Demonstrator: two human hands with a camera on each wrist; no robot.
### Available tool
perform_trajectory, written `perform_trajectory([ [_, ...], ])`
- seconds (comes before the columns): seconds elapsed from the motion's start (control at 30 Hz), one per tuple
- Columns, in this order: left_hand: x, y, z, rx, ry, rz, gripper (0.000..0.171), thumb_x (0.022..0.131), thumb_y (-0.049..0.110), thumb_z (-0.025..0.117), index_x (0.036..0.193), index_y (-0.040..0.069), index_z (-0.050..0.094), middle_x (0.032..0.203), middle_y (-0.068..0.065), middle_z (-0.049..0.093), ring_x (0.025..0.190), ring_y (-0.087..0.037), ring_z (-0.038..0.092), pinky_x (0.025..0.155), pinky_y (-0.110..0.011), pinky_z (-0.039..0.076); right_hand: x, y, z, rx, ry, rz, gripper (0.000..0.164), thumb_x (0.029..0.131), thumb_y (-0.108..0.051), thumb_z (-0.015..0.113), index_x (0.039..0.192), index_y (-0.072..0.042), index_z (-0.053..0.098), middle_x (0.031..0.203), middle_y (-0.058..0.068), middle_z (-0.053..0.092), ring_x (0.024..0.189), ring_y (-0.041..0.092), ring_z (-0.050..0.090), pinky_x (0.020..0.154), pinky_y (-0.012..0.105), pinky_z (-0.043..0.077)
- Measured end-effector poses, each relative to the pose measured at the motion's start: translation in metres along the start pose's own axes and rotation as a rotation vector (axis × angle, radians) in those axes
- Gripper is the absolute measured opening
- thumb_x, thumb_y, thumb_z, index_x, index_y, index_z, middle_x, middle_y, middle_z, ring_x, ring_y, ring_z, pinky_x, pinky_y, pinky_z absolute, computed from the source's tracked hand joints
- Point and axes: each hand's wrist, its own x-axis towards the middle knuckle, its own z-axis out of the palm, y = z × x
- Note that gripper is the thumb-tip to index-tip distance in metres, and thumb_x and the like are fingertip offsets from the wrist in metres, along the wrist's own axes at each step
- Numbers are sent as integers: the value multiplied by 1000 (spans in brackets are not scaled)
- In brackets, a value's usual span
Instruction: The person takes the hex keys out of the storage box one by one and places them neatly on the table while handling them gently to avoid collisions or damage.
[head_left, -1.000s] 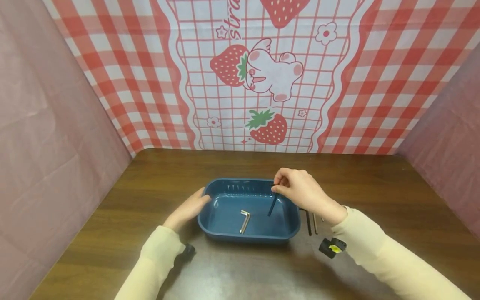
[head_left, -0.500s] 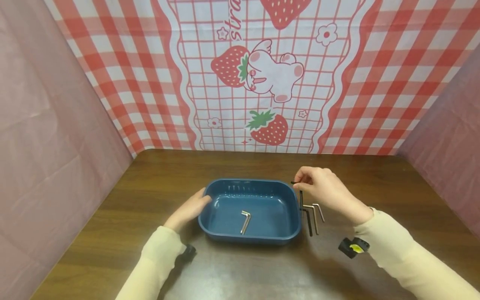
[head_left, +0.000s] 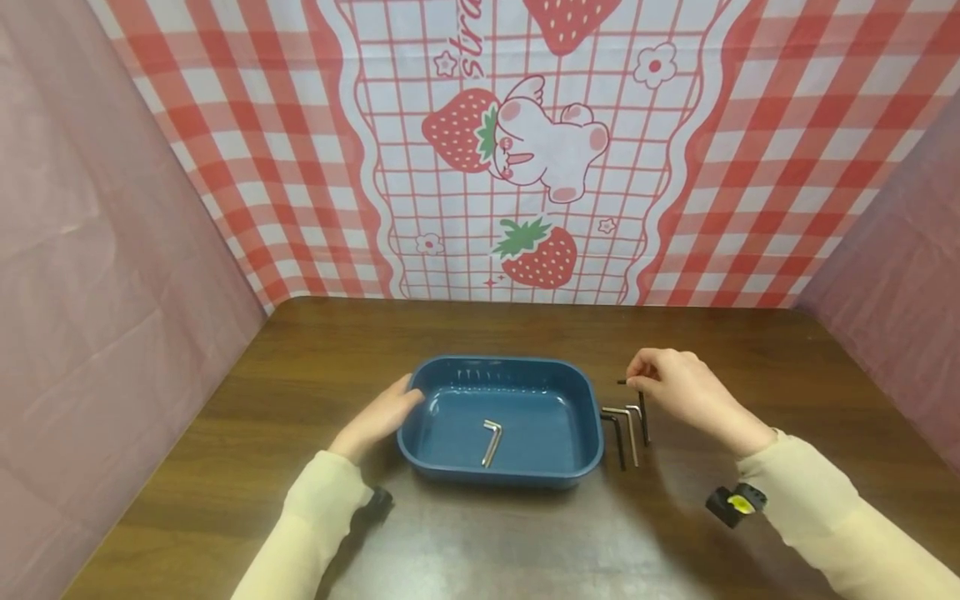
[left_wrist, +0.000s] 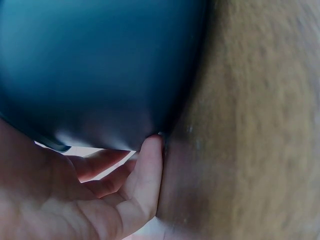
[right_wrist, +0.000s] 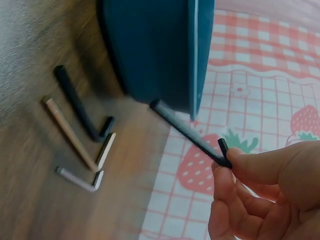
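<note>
My right hand (head_left: 686, 392) pinches a black hex key (right_wrist: 187, 131) near its bend, between thumb and fingers. In the head view its long arm (head_left: 643, 421) hangs down, right of the blue tray (head_left: 498, 478). My left hand (head_left: 381, 418) grips the tray's left end, thumb at the rim and fingers along the outer wall; the left wrist view shows fingertips (left_wrist: 152, 145) touching the wall low down. Inside the tray lies a silver hex key (head_left: 491, 443). Beside its right end lie a black hex key (head_left: 618, 442), a brownish-gold one (head_left: 631, 437) and a small silver one (right_wrist: 77, 180).
The wooden table (head_left: 480, 542) ends at a red-and-white checked cloth (head_left: 285, 167) with strawberry prints behind it. Pink cloth (head_left: 97, 292) hangs on both sides. A dark wrist device (head_left: 735, 504) hangs under the right sleeve.
My right hand has moved from over the tray to the right, carrying the black hex key out past the rim above the keys on the table. The left hand and tray stay put.
</note>
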Motion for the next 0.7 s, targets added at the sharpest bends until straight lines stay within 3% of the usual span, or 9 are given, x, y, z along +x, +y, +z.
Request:
perform_trajectory([
  [0.4,2,0,-1,14,-2,13,47,91,19,37,132,-3,37,131,-20,46,122,-35,42,102,-50,31,-7,37,9,19,-37,75,6,83,-9,60,81,-4,62,64,0,59,55,11,54,50,27,39],
  [0.7,0,0,0,2,2,7,48,90,18,38,133,-2,37,132,-19,45,122,-34,43,103,-49,31,-12,62,24,78,-158,136,6,83,-8,58,79,-4,61,64,1,58,57,13,58,52,28,42],
])
